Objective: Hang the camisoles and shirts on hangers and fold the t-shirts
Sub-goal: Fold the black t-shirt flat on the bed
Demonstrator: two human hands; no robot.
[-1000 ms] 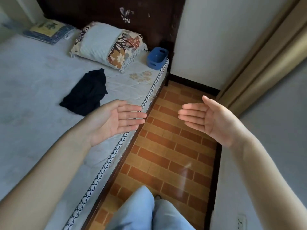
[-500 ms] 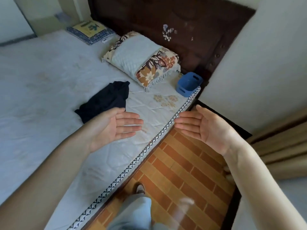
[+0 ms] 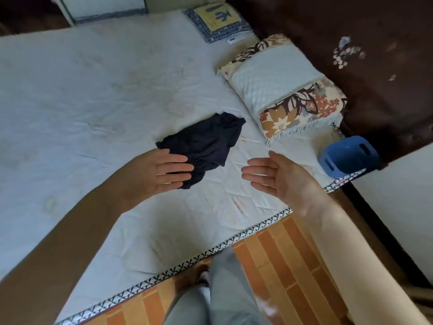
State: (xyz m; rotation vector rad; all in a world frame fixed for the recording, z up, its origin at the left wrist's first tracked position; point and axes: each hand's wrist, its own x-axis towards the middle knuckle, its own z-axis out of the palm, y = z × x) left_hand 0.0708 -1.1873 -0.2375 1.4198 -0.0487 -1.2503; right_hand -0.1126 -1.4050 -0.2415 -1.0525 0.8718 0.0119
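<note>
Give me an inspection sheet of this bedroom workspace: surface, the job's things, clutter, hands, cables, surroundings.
Surface: white quilted mattress with a black-and-white patterned edge trim, faintly stained.
Job's things: one crumpled dark navy garment lying on the mattress; type cannot be told; no hangers seen.
Clutter: floral-and-white fringed pillow, blue-and-yellow checked cushion, small blue plastic basket at the mattress corner.
Hands: left hand with fingers straight, over the garment's near edge, contact unclear; right hand with fingers straight, palm inward, above bare mattress.
Cables: nothing seen.
Surroundings: dark wooden headboard, orange brick-patterned tiled floor, the person's grey trouser legs.
</note>
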